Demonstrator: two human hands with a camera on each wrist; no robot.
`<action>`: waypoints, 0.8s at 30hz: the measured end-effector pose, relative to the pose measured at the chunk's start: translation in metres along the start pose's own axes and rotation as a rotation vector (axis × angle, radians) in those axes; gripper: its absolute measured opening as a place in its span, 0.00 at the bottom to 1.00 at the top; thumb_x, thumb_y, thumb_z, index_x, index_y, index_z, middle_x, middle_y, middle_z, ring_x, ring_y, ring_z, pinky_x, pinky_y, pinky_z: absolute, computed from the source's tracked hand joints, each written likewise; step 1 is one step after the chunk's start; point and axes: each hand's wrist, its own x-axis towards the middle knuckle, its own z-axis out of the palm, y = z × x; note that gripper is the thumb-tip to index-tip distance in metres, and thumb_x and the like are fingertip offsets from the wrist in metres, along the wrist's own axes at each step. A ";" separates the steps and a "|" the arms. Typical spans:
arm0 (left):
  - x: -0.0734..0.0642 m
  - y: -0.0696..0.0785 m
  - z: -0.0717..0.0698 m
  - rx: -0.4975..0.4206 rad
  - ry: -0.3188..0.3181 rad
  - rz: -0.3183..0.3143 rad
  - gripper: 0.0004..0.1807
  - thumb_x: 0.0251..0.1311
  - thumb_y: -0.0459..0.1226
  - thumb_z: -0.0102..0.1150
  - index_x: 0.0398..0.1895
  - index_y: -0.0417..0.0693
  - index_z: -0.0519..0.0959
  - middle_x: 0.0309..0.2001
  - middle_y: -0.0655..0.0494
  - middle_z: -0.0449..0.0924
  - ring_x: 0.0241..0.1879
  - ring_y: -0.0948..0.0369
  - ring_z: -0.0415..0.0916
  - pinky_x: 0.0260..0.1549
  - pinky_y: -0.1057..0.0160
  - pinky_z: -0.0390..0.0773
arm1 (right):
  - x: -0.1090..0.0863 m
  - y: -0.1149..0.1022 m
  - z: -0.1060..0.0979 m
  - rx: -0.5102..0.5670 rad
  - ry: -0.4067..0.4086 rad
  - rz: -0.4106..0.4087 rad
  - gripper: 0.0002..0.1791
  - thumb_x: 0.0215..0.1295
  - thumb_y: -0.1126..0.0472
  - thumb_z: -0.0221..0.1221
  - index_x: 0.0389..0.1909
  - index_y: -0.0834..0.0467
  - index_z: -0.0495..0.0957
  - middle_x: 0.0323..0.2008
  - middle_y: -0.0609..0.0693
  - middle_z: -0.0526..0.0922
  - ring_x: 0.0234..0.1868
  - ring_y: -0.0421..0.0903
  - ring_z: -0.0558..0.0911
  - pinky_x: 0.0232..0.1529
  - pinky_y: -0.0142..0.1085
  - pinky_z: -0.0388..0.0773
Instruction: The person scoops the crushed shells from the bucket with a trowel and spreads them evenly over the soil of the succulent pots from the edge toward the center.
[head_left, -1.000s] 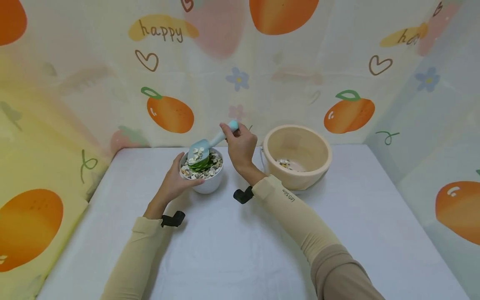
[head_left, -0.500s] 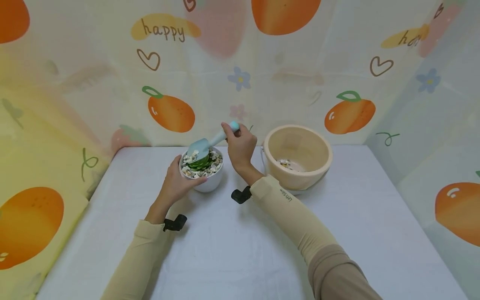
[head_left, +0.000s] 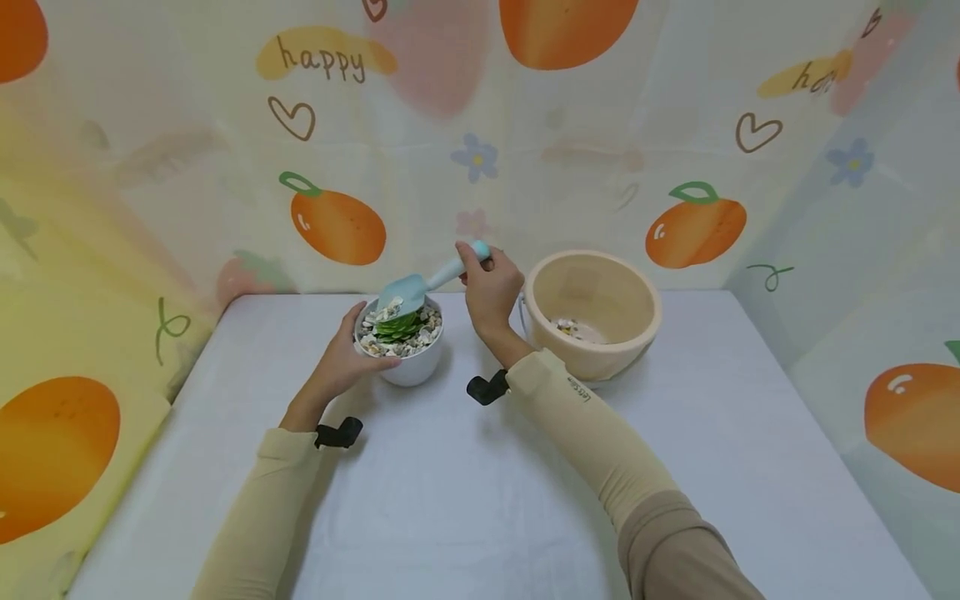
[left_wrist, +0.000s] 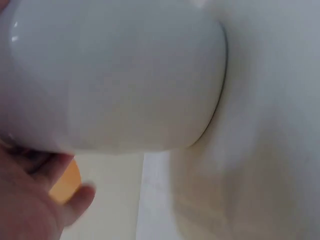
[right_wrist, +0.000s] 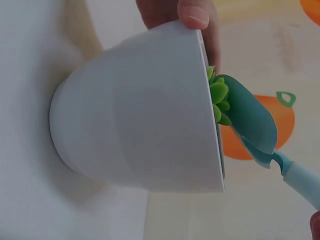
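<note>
In the head view, a white flower pot [head_left: 411, 372] stands on the table, filled with pale pebbles [head_left: 431, 333] around a green succulent [head_left: 397, 327]. My left hand [head_left: 341, 354] holds the pot from the left, thumb along the near rim and fingers on the far left side. The right hand [head_left: 491, 292] grips the handle of a light blue garden trowel [head_left: 405, 293]. Its scoop tilts down over the succulent, with some pebbles at the tip. Seen from the right wrist, the scoop [right_wrist: 250, 115] is close against the leaves; the pebbles are hidden there.
A beige bucket [head_left: 645, 329] stands right of the pot near the back edge, with some pebbles [head_left: 567, 327] on its bottom. White cloth covers the table [head_left: 465, 500]. A printed curtain [head_left: 540, 192] hangs directly behind.
Pebbles have slid off the scoop into the pot, leaving fewer on it. The right hand has moved slightly right with the trowel. The left hand still holds the pot.
</note>
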 end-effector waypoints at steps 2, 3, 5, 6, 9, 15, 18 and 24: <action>-0.002 0.001 0.004 -0.013 0.035 0.009 0.66 0.43 0.47 0.77 0.77 0.46 0.40 0.75 0.40 0.50 0.73 0.44 0.51 0.70 0.37 0.54 | 0.001 0.000 -0.001 -0.003 0.002 -0.003 0.18 0.61 0.52 0.66 0.27 0.65 0.82 0.18 0.65 0.81 0.21 0.60 0.82 0.21 0.26 0.74; -0.004 0.002 0.006 -0.011 0.051 0.012 0.65 0.42 0.47 0.78 0.77 0.45 0.41 0.74 0.40 0.51 0.73 0.44 0.52 0.70 0.38 0.55 | 0.001 0.000 -0.001 -0.005 0.000 -0.006 0.18 0.61 0.52 0.66 0.27 0.64 0.82 0.18 0.64 0.81 0.21 0.59 0.82 0.21 0.26 0.73; -0.006 0.004 0.009 -0.003 0.068 0.026 0.65 0.42 0.47 0.78 0.76 0.43 0.42 0.73 0.40 0.52 0.72 0.44 0.53 0.69 0.38 0.55 | 0.001 0.000 -0.001 -0.007 -0.005 -0.011 0.18 0.61 0.51 0.66 0.27 0.64 0.82 0.18 0.63 0.81 0.20 0.57 0.82 0.20 0.26 0.72; -0.007 0.004 0.009 0.004 0.068 0.032 0.65 0.42 0.47 0.78 0.76 0.42 0.42 0.73 0.39 0.52 0.71 0.44 0.53 0.69 0.38 0.56 | 0.002 -0.001 -0.001 -0.006 -0.008 -0.016 0.18 0.61 0.51 0.66 0.28 0.64 0.82 0.18 0.64 0.81 0.21 0.57 0.82 0.21 0.26 0.73; -0.006 0.005 0.006 0.041 0.046 0.029 0.67 0.44 0.48 0.77 0.77 0.42 0.38 0.75 0.37 0.47 0.73 0.42 0.49 0.69 0.36 0.54 | 0.002 -0.003 -0.002 -0.018 -0.013 -0.031 0.18 0.61 0.51 0.66 0.29 0.64 0.82 0.19 0.65 0.82 0.21 0.57 0.82 0.21 0.26 0.73; 0.001 0.003 -0.004 0.059 -0.046 0.014 0.68 0.45 0.47 0.76 0.78 0.49 0.33 0.78 0.39 0.40 0.76 0.40 0.43 0.70 0.34 0.49 | -0.001 -0.005 -0.001 -0.046 -0.017 -0.062 0.17 0.62 0.52 0.66 0.29 0.64 0.82 0.19 0.62 0.82 0.21 0.56 0.83 0.21 0.25 0.72; 0.004 0.001 -0.004 0.054 -0.049 0.012 0.67 0.45 0.48 0.76 0.79 0.50 0.36 0.77 0.39 0.43 0.75 0.40 0.44 0.70 0.35 0.49 | -0.003 -0.006 0.000 -0.066 -0.032 -0.108 0.16 0.62 0.52 0.65 0.28 0.64 0.82 0.19 0.59 0.83 0.21 0.52 0.83 0.21 0.25 0.72; -0.003 0.000 0.006 0.054 0.057 0.042 0.65 0.42 0.48 0.77 0.77 0.45 0.43 0.75 0.39 0.49 0.74 0.42 0.49 0.70 0.36 0.52 | -0.006 -0.009 0.001 -0.100 -0.052 -0.199 0.17 0.63 0.52 0.65 0.26 0.63 0.80 0.19 0.57 0.84 0.19 0.46 0.80 0.20 0.25 0.65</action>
